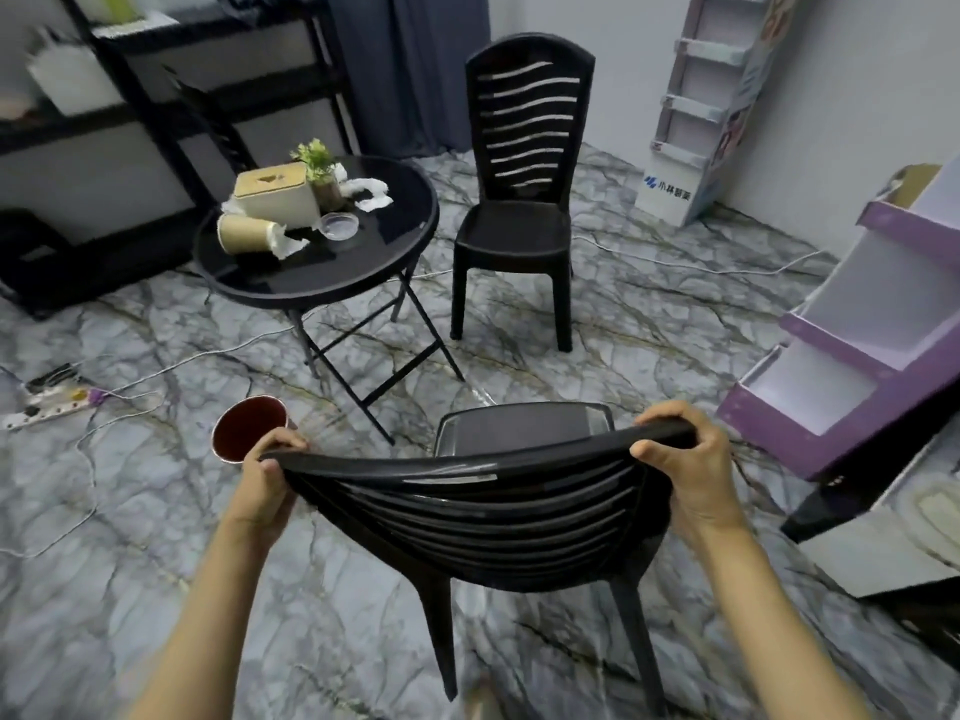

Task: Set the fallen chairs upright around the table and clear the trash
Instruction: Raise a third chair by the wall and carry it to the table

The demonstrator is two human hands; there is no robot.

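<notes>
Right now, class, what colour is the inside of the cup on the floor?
Dark red, with a pale rim; the cup shows best in the head view.

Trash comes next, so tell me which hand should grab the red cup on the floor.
Left, probably. The red cup is on the floor just beside the left hand; the right hand grips the chair back at its other end, farther away.

A grey marbled floor [156,511] was seen, veined dark and gold. Far beyond the left hand [270,475], a black shelving rack [156,111] was set against a pale wall [104,168], with a dark curtain [410,70] hung beside it. Right of the right hand [691,459] a purple display stand [852,356] was placed; a white display stand [696,111] was placed farther off. A power strip [47,405] was laid left of the left hand.
</notes>
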